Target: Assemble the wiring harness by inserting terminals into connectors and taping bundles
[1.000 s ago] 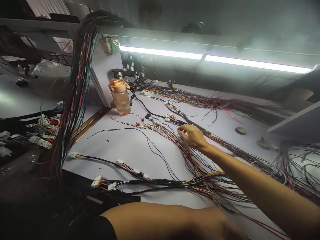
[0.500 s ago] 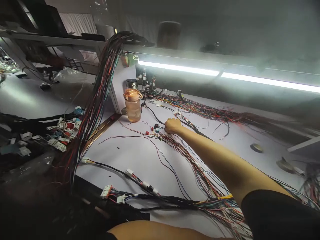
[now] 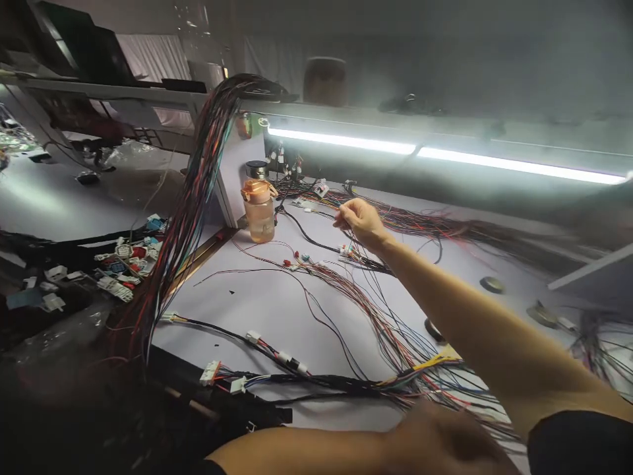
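Observation:
My right hand (image 3: 360, 221) is raised over the back of the white table, its fingers pinched together; thin dark wires hang down from it, and a small dark piece at its fingertips is hard to make out. My left hand (image 3: 445, 442) is at the bottom edge, blurred, with its fingers unclear, near the wires by the yellow-wrapped part (image 3: 438, 359). Loose coloured wires (image 3: 356, 290) run across the table, with small red connectors (image 3: 287, 263) at their far end. In front lies a black-taped harness (image 3: 336, 381) with white connectors (image 3: 211, 373).
An orange-lidded bottle (image 3: 260, 214) stands beside a post. A thick wire bundle (image 3: 205, 165) hangs at left above a pile of connectors (image 3: 123, 264). Another wire bundle (image 3: 410, 221) lies along the back. Tape rolls (image 3: 492, 284) sit at right, and a light tube (image 3: 346, 140) spans behind.
My right hand has risen and moved slightly right, lifting wires off the table. My left hand has come into view at the bottom. The view has shifted slightly.

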`<state>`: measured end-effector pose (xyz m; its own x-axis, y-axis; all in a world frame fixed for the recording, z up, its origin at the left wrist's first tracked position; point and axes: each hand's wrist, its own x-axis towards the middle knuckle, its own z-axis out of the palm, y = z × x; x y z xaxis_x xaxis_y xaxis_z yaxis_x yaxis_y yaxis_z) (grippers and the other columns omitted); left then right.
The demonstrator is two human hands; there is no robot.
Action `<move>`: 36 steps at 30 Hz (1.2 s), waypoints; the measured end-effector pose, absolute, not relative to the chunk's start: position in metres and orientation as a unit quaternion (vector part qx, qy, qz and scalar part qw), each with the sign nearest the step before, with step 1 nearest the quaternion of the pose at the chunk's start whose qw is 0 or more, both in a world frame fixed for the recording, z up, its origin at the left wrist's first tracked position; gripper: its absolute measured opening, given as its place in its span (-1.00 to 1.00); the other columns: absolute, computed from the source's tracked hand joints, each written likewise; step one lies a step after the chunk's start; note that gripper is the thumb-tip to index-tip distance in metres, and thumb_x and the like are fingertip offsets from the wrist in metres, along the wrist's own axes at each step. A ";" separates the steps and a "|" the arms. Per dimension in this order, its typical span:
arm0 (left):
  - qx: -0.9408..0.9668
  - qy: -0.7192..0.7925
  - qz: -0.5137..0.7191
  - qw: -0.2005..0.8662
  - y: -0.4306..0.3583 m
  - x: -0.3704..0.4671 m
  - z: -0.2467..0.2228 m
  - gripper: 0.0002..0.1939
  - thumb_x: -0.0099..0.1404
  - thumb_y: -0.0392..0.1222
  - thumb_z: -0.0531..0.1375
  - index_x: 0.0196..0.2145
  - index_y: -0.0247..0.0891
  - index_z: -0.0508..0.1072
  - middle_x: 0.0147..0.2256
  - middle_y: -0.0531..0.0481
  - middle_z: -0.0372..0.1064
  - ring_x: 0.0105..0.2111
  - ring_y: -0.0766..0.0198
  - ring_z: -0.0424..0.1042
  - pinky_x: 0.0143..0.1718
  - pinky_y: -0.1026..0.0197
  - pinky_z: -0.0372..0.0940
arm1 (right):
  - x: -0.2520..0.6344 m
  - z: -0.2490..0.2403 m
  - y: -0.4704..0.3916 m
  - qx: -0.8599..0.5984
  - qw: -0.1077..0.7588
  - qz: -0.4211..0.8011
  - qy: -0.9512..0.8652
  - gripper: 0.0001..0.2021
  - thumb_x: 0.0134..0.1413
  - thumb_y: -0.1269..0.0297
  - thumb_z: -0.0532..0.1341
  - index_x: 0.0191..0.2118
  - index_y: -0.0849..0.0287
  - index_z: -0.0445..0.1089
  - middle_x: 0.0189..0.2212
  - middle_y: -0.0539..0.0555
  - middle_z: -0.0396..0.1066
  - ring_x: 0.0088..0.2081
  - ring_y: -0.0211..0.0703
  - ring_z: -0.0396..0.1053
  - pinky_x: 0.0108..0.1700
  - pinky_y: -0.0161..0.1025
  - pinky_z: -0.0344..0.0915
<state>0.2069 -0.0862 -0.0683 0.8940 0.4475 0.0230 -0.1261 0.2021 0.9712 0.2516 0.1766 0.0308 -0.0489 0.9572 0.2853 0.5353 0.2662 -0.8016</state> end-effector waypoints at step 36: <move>0.346 0.214 0.680 0.610 0.095 0.125 0.138 -0.70 0.48 -0.23 -0.09 -0.41 -0.23 0.27 -0.67 0.19 0.10 -0.66 0.47 -0.01 -0.52 0.33 0.04 | 0.351 0.029 0.023 -0.461 0.328 0.521 -0.640 -0.69 0.21 0.03 0.17 -0.11 0.15 0.44 -0.04 0.13 0.46 -0.14 -0.21 0.46 -0.17 -0.29 0.43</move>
